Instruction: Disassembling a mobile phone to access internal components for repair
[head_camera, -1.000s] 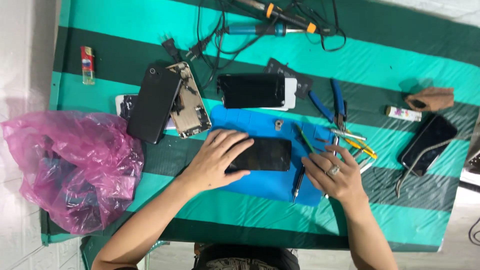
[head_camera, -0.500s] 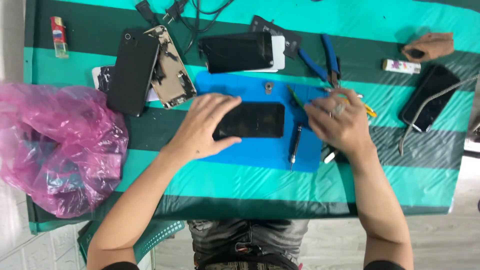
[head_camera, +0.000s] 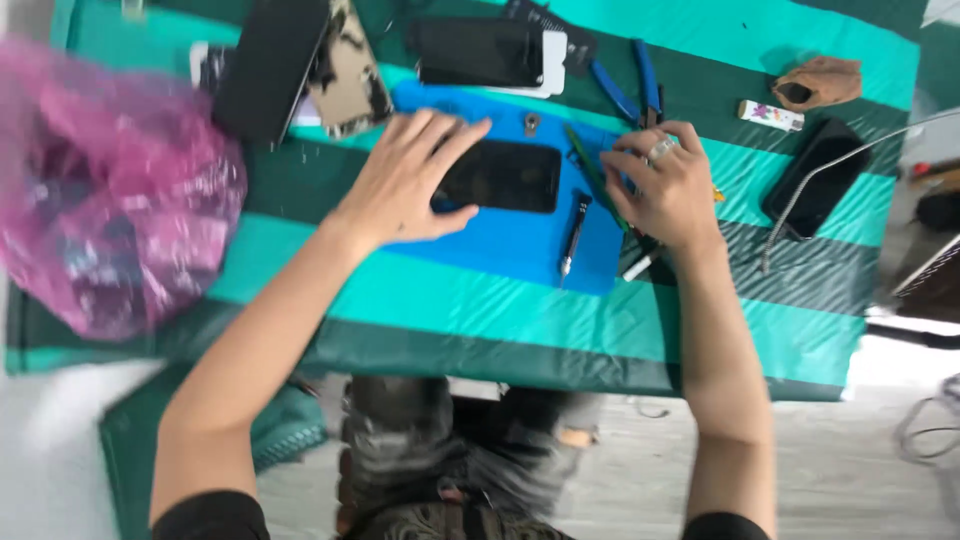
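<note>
A black phone (head_camera: 505, 176) lies flat on a blue work mat (head_camera: 510, 250) on a table covered with green striped cloth (head_camera: 480, 310). My left hand (head_camera: 410, 178) rests flat on the phone's left end with fingers spread. My right hand (head_camera: 668, 185), with a ring on one finger, hovers over small tools at the mat's right edge, fingers curled; what it grips is hidden. A dark screwdriver (head_camera: 573, 235) lies on the mat between my hands.
A pink plastic bag (head_camera: 100, 190) sits at the left. Several phones and opened phone bodies (head_camera: 300, 60) lie at the back, with blue-handled pliers (head_camera: 630, 85). Another black phone (head_camera: 815, 180), a small white tube (head_camera: 770, 115) and a brown object (head_camera: 820, 82) lie at the right.
The view has tilted downward, so the table sits higher in the frame and my lap shows. My right hand shifted slightly toward the tools; my left hand stays on the phone.
</note>
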